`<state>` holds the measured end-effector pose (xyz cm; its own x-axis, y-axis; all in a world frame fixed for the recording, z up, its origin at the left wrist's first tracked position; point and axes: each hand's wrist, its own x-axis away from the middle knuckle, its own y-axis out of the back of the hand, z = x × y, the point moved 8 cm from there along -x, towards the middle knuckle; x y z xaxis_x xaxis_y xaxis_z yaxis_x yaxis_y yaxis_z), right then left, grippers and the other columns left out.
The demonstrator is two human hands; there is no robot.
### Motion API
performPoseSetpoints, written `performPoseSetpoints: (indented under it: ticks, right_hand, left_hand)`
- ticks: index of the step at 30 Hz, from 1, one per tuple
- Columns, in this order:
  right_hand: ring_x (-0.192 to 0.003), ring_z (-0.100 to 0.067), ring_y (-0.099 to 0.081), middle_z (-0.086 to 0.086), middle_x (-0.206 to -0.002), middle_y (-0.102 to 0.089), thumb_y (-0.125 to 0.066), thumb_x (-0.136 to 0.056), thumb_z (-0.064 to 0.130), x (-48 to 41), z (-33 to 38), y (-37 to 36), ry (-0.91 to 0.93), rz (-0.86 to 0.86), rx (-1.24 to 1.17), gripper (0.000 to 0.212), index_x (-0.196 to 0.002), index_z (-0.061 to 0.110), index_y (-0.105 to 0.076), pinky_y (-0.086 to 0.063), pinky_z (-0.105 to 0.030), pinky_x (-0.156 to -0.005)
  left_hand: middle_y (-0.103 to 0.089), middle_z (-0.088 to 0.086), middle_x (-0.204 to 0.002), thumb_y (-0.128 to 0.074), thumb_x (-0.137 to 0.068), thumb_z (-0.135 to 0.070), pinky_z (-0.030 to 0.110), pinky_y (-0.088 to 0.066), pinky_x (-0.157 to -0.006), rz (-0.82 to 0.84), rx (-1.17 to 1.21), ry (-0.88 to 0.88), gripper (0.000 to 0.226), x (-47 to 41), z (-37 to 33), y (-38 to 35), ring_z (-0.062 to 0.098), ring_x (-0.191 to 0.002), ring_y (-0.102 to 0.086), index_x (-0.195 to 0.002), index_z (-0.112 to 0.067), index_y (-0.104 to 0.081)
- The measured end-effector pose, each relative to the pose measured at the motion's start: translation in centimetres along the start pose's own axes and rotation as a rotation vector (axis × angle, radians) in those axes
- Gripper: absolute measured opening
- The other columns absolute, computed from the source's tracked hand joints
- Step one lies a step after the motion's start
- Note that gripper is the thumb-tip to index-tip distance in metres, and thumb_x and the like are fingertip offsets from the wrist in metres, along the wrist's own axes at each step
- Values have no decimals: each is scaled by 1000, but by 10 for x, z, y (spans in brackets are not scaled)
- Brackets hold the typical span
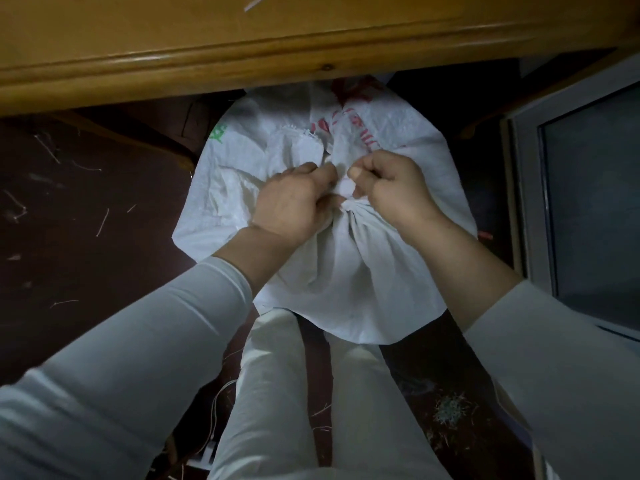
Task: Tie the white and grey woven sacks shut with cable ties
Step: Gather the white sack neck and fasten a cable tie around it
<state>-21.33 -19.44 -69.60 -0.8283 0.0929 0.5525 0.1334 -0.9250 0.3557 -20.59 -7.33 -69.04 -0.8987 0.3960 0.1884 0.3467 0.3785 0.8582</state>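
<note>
A full white woven sack (pixel 349 282) with red and green print stands on the dark floor between my legs. Its mouth is bunched into a gathered neck (pixel 348 206) at the middle. My left hand (pixel 294 202) pinches the neck from the left side. My right hand (pixel 391 188) is fisted on the neck from the right, thumb on top. The loose top flap (pixel 304 147) spreads out beyond my fingers. A cable tie around the neck is hidden by my fingers, if one is there. One white cable tie (pixel 254 3) lies on the wooden table above.
A wooden table edge (pixel 242 67) overhangs the far side of the sack. A white-framed glass door or cabinet (pixel 585 209) stands on the right. Cut tie ends and debris (pixel 450 410) litter the dark floor (pixel 86 220). My white trouser legs (pixel 273 393) are below the sack.
</note>
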Motion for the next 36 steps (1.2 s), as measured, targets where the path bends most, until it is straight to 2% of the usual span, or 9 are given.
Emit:
performPoseSetpoints:
  ticks: [4,7,10,13,19,22,26,33,36]
  right_hand:
    - [-44,-16,-57,-12,-65,-63,-54,-84,1,10,-10,3,-247,81,-148,10,-77,3,-60,-39,-22,-39]
    - [-47,-23,-61,-21,-70,-67,-57,-86,23,8,-7,0,-399,138,-156,29,-83,-5,-63,-44,-19,-40]
    - [-44,-19,-63,-15,-66,-66,-64,-84,43,3,-3,-5,-400,186,-22,46,-84,-3,-60,-45,-17,-38]
    - [-45,-17,-66,-12,-70,-66,-65,-84,42,4,-2,-9,-441,263,-69,44,-85,-1,-60,-47,-16,-39]
    - [-48,-18,-67,-14,-75,-66,-50,-87,58,6,-12,-15,-582,348,-165,55,-94,4,-57,-52,-17,-43]
    - [-46,-14,-66,-9,-67,-66,-61,-89,32,3,-12,-16,-570,368,-177,29,-83,3,-59,-52,-14,-43]
    - [-45,-11,-66,-7,-51,-67,-57,-88,0,6,-14,-15,-624,420,-306,11,-78,-3,-60,-50,-11,-42]
    - [-40,-5,-49,-5,-57,-60,-56,-87,-1,0,-6,-7,-436,443,39,15,-96,-8,-65,-34,-14,-36]
    - [-42,-7,-40,-5,-58,-55,-56,-86,1,-3,-2,-6,-372,398,122,15,-95,-6,-66,-26,-18,-36]
  left_hand:
    - [-62,12,-94,-51,-78,-38,38,-49,-68,17,56,-41,39,-3,-4,-5,33,-92,-59,-101,-9,-62]
    - [-61,13,-86,-55,-77,-32,36,-48,-63,-3,61,-68,31,-1,-6,-7,33,-84,-60,-92,-6,-62]
    - [-61,13,-83,-50,-77,-36,35,-50,-59,-7,75,-82,33,0,-5,-8,33,-78,-60,-90,-8,-63]
    - [-63,12,-81,-52,-74,-32,35,-52,-57,-7,85,-110,30,1,-7,-8,33,-76,-62,-87,-8,-65]
    - [-64,11,-77,-62,-73,-24,28,-47,-54,-30,50,-139,19,3,-10,-7,32,-68,-63,-81,-9,-68]
    - [-65,12,-78,-70,-69,-19,30,-50,-53,-23,58,-115,18,3,-9,-9,33,-68,-64,-83,-9,-69]
    - [-66,11,-79,-59,-73,-31,32,-52,-54,2,65,-120,27,2,-9,-6,33,-71,-65,-85,-9,-70]
    - [-70,14,-79,-44,-83,-45,34,-54,-64,28,100,-149,48,-2,-11,3,33,-74,-67,-91,-8,-73]
    - [-72,13,-95,-35,-85,-46,40,-53,-78,35,71,-151,54,-2,-9,6,32,-87,-68,-106,-12,-70]
